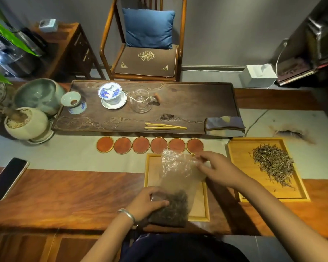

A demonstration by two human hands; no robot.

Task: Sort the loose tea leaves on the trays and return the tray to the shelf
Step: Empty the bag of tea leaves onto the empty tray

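Note:
A clear plastic bag (178, 173) with dark tea leaves (170, 210) at its bottom lies over a light wooden tray (151, 171) in front of me. My left hand (150, 201) grips the filled lower end of the bag. My right hand (216, 171) pinches the bag's upper edge near its mouth. A second light wooden tray (235, 157) to the right holds a loose pile of pale, thin tea leaves (273, 163). The near tray's surface shows bare wood where the bag does not cover it.
Several round red coasters (150, 145) line up behind the near tray. A dark tea board (187, 103) carries a gaiwan (111, 95), glass pitcher (141, 101), tweezers (165, 126) and folded cloth (224, 125). A phone (8, 177) lies at left, pots (27, 121) beyond it.

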